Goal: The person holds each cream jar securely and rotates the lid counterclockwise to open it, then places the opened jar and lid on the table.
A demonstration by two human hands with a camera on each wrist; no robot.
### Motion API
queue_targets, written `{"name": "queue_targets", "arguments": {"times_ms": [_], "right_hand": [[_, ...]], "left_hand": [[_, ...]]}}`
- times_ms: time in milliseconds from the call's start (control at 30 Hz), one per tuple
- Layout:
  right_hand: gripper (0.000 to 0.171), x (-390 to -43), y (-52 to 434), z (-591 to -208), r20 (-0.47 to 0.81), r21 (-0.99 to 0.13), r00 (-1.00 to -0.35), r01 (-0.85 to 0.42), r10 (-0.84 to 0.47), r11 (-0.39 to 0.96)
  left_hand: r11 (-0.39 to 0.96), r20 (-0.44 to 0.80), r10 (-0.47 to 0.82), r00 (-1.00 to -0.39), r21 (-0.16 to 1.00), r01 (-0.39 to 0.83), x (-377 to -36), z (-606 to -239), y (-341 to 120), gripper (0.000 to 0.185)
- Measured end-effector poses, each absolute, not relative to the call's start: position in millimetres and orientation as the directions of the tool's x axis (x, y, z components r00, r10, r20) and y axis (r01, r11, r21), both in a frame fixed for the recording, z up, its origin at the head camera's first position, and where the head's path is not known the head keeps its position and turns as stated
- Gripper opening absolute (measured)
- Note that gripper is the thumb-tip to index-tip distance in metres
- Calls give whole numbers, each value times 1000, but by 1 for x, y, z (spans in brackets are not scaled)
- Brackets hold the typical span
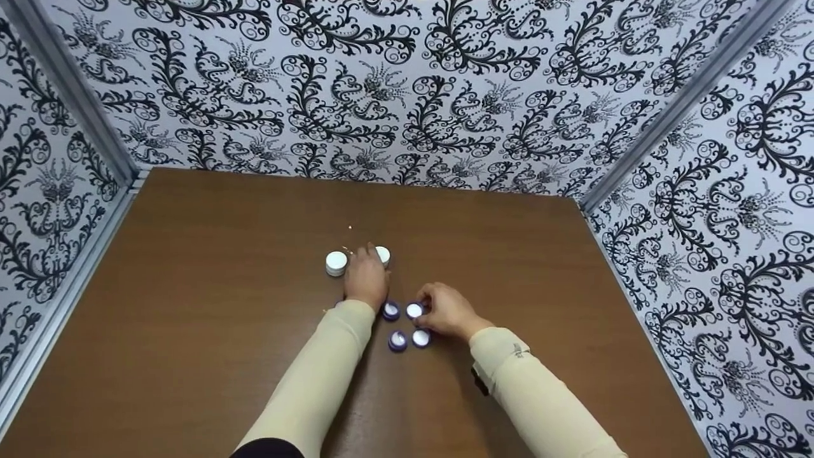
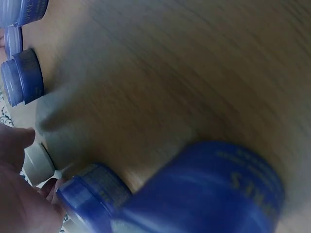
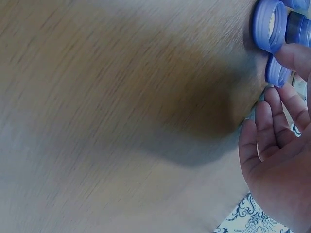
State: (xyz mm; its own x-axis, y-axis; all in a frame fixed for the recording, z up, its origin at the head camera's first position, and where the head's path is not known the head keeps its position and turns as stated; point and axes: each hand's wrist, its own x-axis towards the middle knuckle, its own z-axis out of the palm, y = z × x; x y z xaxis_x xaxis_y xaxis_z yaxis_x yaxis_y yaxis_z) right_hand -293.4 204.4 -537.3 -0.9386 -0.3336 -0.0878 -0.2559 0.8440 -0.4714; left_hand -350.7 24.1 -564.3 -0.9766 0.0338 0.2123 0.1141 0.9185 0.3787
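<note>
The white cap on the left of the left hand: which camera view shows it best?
The head view shows the white cap best: whole, sharp, standing on the table just left of the left hand. The left wrist view shows only a blurred pale cap at its edge, perhaps another one. The right wrist view does not show it.

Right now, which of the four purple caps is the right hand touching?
The upper-right purple cap: the right hand has its fingers against it, while the other three caps lie apart from that hand.
</note>
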Motion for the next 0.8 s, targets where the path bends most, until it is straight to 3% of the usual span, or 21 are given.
{"name": "queue_targets", "arguments": {"times_ms": [167,400,633,800], "right_hand": [[35,-293,204,-536,-103,-475,-938,-245,-330,845],[34,-294,204,-534,-86,-466,-940,-255,-330,847],[35,-294,207,-537,-89,-459,-933,-273,-350,846],[35,-296,208,-540,-93,-451,-936,-265,-340,852]], "left_hand": [[934,252,20,-967,340,108,-353,-566,24,65],[915,293,-15,-956,391,105,-357,-566,26,49],[912,288,30,-957,383,144,-351,-564,24,50],[865,273,49,-961,468,178,-344,-557,19,47]]}}
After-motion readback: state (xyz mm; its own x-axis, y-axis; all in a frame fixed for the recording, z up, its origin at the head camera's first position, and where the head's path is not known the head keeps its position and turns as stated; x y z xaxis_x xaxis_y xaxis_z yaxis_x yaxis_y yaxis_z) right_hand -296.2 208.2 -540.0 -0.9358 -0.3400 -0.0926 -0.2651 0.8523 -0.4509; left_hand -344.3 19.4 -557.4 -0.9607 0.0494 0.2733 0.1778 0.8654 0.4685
